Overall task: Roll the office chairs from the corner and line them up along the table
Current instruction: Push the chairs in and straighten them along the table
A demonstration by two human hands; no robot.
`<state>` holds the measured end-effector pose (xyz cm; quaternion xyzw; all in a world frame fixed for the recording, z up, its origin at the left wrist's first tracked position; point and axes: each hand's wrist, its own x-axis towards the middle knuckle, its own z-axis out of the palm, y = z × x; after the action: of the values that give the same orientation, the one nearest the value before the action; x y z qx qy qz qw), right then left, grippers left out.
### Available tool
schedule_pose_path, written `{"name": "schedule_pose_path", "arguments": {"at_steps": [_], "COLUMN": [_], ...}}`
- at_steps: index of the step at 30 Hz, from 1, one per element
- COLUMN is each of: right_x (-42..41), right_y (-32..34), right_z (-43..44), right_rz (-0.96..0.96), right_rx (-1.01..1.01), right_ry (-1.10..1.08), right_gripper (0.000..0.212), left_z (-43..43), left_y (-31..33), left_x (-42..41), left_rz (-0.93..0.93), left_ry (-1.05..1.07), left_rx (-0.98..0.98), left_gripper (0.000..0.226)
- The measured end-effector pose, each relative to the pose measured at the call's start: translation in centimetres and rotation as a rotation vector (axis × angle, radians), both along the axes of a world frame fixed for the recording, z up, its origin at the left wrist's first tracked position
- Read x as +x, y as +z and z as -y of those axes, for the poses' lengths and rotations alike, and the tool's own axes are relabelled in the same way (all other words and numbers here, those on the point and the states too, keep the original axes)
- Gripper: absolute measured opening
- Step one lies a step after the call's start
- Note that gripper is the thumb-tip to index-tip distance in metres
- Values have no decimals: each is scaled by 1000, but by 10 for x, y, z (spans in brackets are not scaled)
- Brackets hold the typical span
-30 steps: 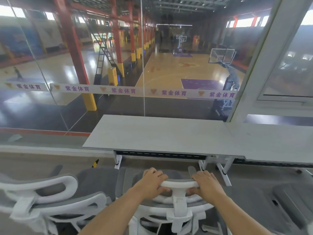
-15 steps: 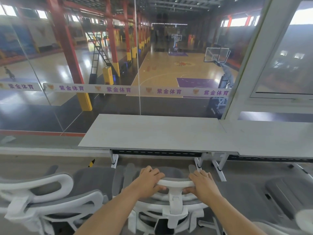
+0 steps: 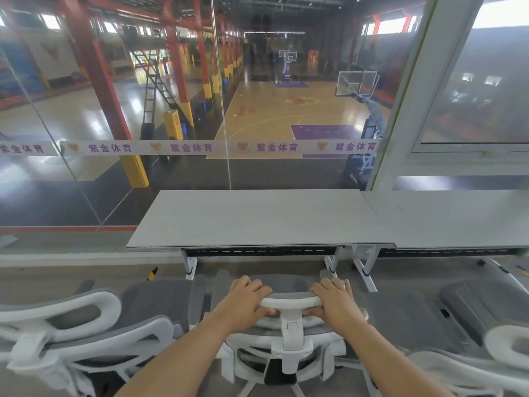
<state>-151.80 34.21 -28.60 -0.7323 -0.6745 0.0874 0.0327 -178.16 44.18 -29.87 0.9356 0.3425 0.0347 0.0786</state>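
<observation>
The white-framed, grey-mesh office chair (image 3: 289, 348) I am rolling sits at 6 o'clock. It faces the long pale grey counter (image 3: 257, 219) at 12 o'clock, close to its near edge. My left hand (image 3: 246, 303) and right hand (image 3: 333, 303) each curl round its white headrest bar (image 3: 290, 300). A second chair (image 3: 86, 325) at 8 o'clock and a third chair (image 3: 472, 348) at 4 o'clock flank it. I judge the row nearly formed. I cannot tell whether more chairs wait in the corner.

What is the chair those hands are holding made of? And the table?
The chair frame looks like smooth white moulded plastic, slightly shiny; its padding looks like dull grey mesh or fabric. The table top seems matte pale-grey laminate board, with a thin flat edge, though it could be painted wood.
</observation>
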Motion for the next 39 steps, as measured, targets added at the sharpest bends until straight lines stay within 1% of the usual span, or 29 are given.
{"name": "schedule_pose_path", "arguments": {"at_steps": [12, 20, 23, 28, 33, 39], "right_x": [-7, -5, -4, -2, 2, 0], "right_y": [0, -6, -9, -10, -11, -8], "right_z": [7, 10, 10, 8, 9, 9], "right_rz": [-24, 11, 18, 16, 32, 44], "right_rx": [5, -4, -10, -11, -4, -8], "right_ry": [1, 5, 5, 10, 19, 25], "right_gripper": [55, 56, 56, 58, 56, 57], "left_z": [10, 15, 16, 17, 19, 20], "left_y": [2, 2, 3, 4, 3, 4], "left_x": [-6, -5, -6, -5, -4, -4], "left_rz": [-7, -2, -14, -34, -24, -18], "left_ry": [10, 15, 16, 22, 24, 31], "left_rx": [35, 30, 33, 30, 30, 27], "left_gripper": [69, 75, 72, 62, 59, 62]}}
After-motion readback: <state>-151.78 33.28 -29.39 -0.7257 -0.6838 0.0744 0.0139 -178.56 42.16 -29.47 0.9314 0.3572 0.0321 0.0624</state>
